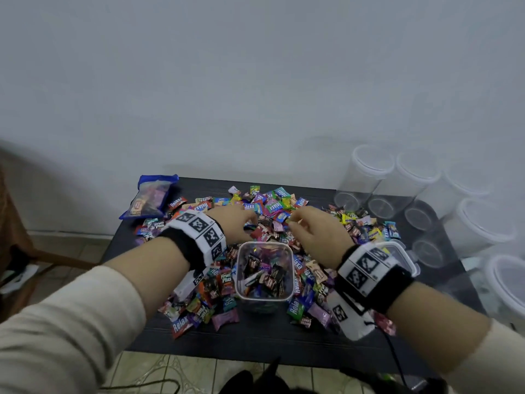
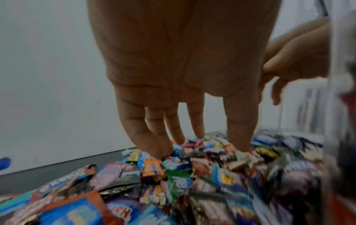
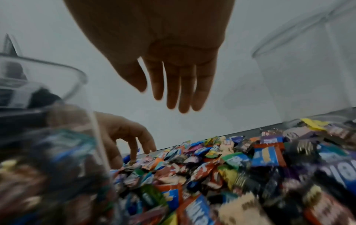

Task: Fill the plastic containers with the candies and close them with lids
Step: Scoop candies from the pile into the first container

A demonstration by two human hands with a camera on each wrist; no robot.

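A heap of wrapped candies (image 1: 272, 211) covers the dark table (image 1: 255, 336). Near its front stands a clear square container (image 1: 264, 273) with no lid on it, partly filled with candies; it also shows as the container (image 3: 57, 137) at the left of the right wrist view. My left hand (image 1: 238, 223) reaches past the container's far left, and its straight fingers (image 2: 198, 132) touch the candies (image 2: 192, 167). Just right of it my right hand (image 1: 309, 226) hovers over the heap, its fingers (image 3: 183, 99) straight and holding nothing. A clear lid (image 1: 409, 260) lies under my right wrist.
Several empty clear containers (image 1: 369, 177) lie on their sides along the table's right side and against the white wall. A blue bag of sweets (image 1: 150, 197) sits at the far left corner. A cable (image 1: 395, 356) hangs off the front right edge above the tiled floor.
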